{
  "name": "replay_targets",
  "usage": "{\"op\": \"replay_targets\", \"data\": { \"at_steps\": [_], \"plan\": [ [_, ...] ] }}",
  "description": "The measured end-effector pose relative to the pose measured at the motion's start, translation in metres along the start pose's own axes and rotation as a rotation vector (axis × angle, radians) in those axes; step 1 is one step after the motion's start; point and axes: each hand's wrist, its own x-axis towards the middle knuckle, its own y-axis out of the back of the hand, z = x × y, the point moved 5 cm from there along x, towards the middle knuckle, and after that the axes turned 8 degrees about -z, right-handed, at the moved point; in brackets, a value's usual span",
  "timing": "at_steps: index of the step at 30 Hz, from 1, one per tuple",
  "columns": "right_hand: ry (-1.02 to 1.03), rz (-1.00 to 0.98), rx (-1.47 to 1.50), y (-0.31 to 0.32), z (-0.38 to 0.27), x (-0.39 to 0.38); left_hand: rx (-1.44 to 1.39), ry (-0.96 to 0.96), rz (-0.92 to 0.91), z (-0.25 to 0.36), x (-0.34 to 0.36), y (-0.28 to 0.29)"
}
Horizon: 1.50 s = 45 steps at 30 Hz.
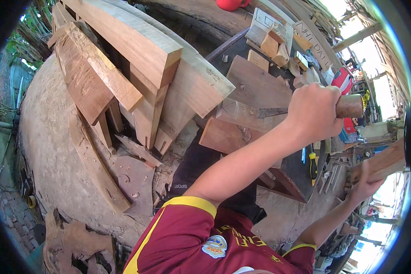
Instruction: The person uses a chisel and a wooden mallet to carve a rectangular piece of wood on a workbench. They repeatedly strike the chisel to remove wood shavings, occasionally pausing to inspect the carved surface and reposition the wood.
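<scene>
My left hand (313,112) is closed round the wooden handle (350,106) of a chisel. Its dark flat blade (271,112) points left, over a light wooden piece (237,111); whether the edge touches the wood, I cannot tell. Below the blade is a reddish-brown wooden block (226,135), partly hidden by my forearm. At the right rim, my right hand (366,186) grips a thick brown piece of wood (383,163) that looks like a mallet; the picture's dark edge cuts off its far end.
Long sawn timbers (123,34) are stacked at the upper left, above a curved wooden strip (98,164). Several small wood offcuts (269,45) lie at the back of the dark worktop. A yellow-black screwdriver (313,166) lies right of my forearm. Wood scraps (84,242) fill the lower left.
</scene>
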Motion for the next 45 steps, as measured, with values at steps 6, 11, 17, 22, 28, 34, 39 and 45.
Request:
{"op": "replay_targets", "data": {
  "at_steps": [6, 11, 17, 22, 28, 34, 39, 45],
  "plan": [
    [0.144, -0.033, 0.21, -0.014, -0.07, 0.032, -0.016, 0.03, -0.02, -0.004, 0.003, -0.002],
    [0.214, -0.497, 0.052, -0.043, -0.079, 0.018, 0.038, 0.058, -0.065, -0.006, 0.002, 0.0],
    [-0.007, -0.226, 0.359, -0.032, -0.064, 0.012, 0.067, 0.018, -0.072, -0.002, -0.001, -0.015],
    [0.322, -0.53, 0.013, -0.048, -0.06, -0.025, 0.172, 0.026, -0.172, -0.007, -0.006, -0.026],
    [0.024, -0.506, 0.105, -0.061, -0.012, -0.082, 0.259, 0.025, -0.284, -0.007, -0.01, -0.044],
    [0.058, -0.224, 0.108, -0.043, 0.014, -0.049, 0.284, 0.01, -0.122, -0.006, -0.007, -0.029],
    [-0.238, 0.057, 0.796, -0.019, 0.02, 0.006, 0.068, 0.015, 0.112, -0.008, 0.006, 0.002],
    [0.156, -0.354, -0.017, -0.074, -0.03, -0.025, 0.238, -0.015, 0.006, -0.005, -0.003, -0.014]
  ]
}}
